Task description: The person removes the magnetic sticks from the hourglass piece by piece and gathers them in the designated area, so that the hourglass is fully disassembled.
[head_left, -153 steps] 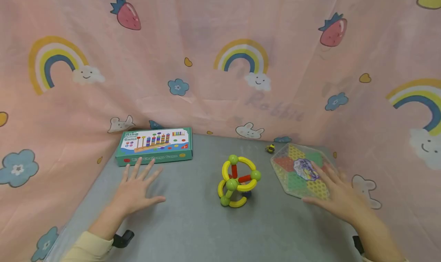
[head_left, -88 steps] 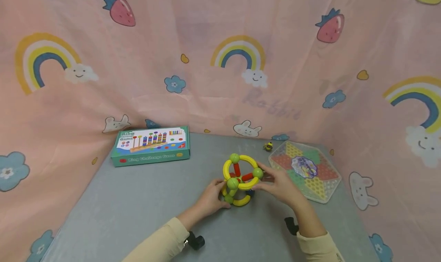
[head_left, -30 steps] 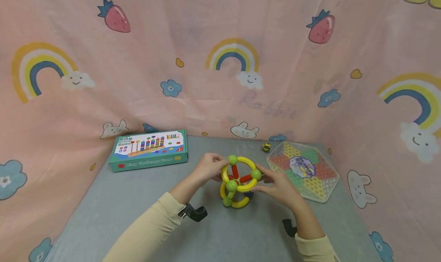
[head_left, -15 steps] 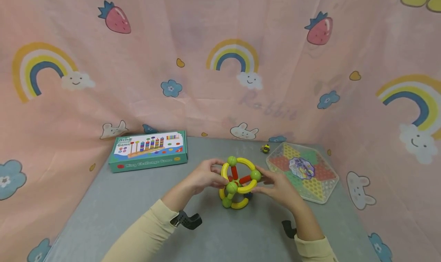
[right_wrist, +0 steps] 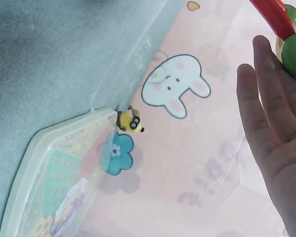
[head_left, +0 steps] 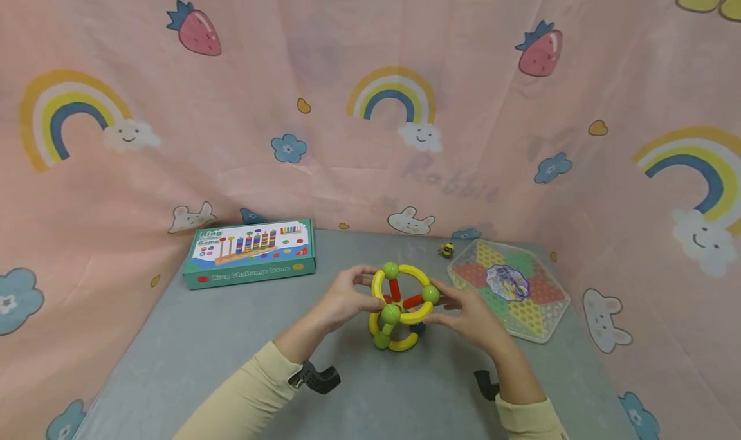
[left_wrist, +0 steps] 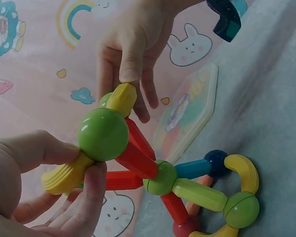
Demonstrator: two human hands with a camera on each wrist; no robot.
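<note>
One ball-and-rod toy (head_left: 391,314) is standing on one bench (head_left: 405,395). Two hands are holding it: the left hand (head_left: 345,299), thumb and fingers closed together, is pinching one yellow rod (left_wrist: 64,177) at the toy's left; the right hand (head_left: 470,312), partly closed, is gripping the toy's right side. Beyond the toy, one bee figure (head_left: 446,249) and one hexagonal game board (head_left: 508,285) are sitting rightward, one green box (head_left: 249,253) leftward. Unlike five seconds earlier, with both hands spread apart from the toy, both are now holding it.
</note>
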